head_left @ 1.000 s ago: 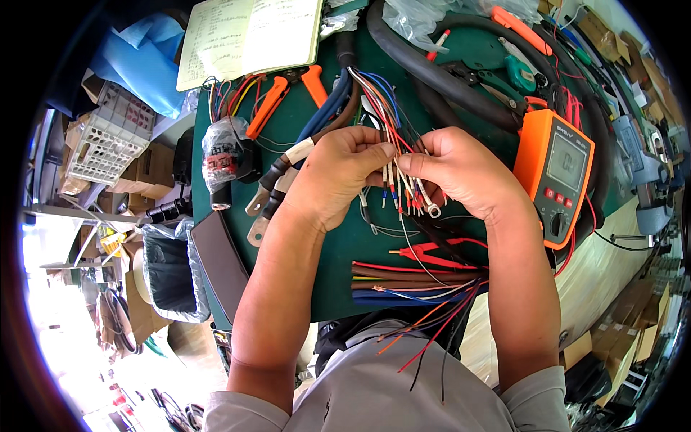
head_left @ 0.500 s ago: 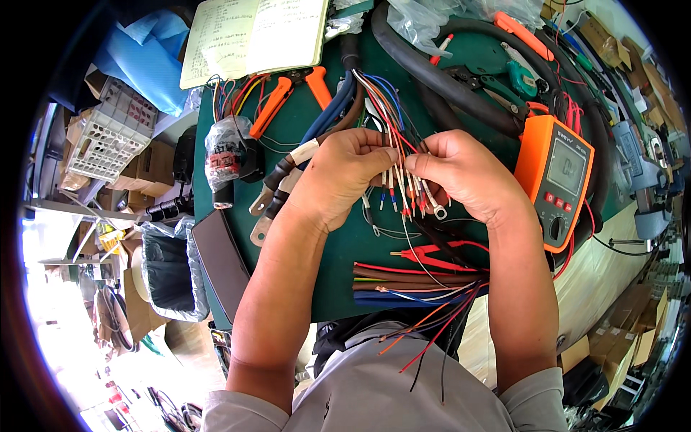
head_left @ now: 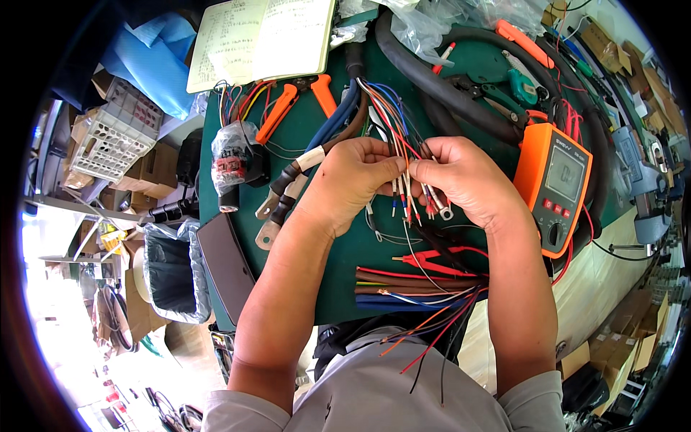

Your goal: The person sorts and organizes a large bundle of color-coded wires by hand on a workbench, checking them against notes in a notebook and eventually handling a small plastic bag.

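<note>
Both my hands pinch thin coloured wires [head_left: 381, 101] that fan out from a black-sheathed cable [head_left: 354, 57], their thumbs almost meeting; small ferrules and a ring lug [head_left: 445, 213] dangle below the fingers. My left hand [head_left: 354, 178] is on the left of this bundle, beside heavy blue and brown leads with big metal lugs [head_left: 268, 234]. My right hand [head_left: 462, 176] is on the right, near an orange-cased multimeter [head_left: 553, 191]. Red-handled probes [head_left: 425, 263] and more loose wires [head_left: 381, 295] lie nearer me on the green mat [head_left: 338, 259].
An open notebook [head_left: 288, 36], orange-handled tools [head_left: 277, 111], a bagged connector [head_left: 232, 158] and a dark flat case [head_left: 224, 266] surround the hands. Thick black cable [head_left: 468, 101], plastic bags [head_left: 425, 29] and green cutters [head_left: 497, 101] lie at the back. A lined bin [head_left: 169, 270] stands left.
My hands and the wire bundle have shifted slightly rightward in the picture, with items at the back appearing lower and further right. Both pinches remain closed.
</note>
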### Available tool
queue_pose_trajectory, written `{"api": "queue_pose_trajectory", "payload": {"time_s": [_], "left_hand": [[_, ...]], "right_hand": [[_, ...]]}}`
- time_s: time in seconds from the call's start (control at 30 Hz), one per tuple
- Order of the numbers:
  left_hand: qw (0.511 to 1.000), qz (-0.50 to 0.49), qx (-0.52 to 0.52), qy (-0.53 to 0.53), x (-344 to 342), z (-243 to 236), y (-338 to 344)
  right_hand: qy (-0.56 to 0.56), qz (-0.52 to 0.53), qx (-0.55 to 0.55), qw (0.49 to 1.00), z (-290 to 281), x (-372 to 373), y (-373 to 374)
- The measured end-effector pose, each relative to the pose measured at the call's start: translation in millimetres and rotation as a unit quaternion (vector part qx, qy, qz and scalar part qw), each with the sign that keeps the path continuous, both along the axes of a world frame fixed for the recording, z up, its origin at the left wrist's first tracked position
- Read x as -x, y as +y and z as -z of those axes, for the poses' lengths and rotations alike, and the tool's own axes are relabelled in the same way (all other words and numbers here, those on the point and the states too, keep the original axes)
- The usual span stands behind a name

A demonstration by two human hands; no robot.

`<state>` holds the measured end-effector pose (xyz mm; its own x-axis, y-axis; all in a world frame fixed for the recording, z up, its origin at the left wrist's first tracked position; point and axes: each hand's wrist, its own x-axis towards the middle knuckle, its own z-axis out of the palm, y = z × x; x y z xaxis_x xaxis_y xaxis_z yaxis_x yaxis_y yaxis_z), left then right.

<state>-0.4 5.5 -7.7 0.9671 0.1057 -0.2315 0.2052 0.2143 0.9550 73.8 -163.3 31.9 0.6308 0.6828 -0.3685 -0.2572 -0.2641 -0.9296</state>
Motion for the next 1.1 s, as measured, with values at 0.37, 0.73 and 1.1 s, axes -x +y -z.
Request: {"api": "queue_pose_trajectory", "payload": {"time_s": [0.37,0.73,1.1], "left_hand": [[0.999,-0.025,-0.019,0.022,2.5,-11.7,-5.9],[0.999,-0.029,-0.022,0.021,3.5,-7.8,-8.7],[0.991,-0.037,-0.126,-0.005,6.8,-13.0,-11.3]], "right_hand": [[-0.034,0.009,0.007,0.999,0.5,-1.5,-0.7],[-0.111,0.04,0.077,0.99,7.3,3.9,11.8],[-0.181,0.062,0.053,0.98,33.8,5.8,21.1]]}}
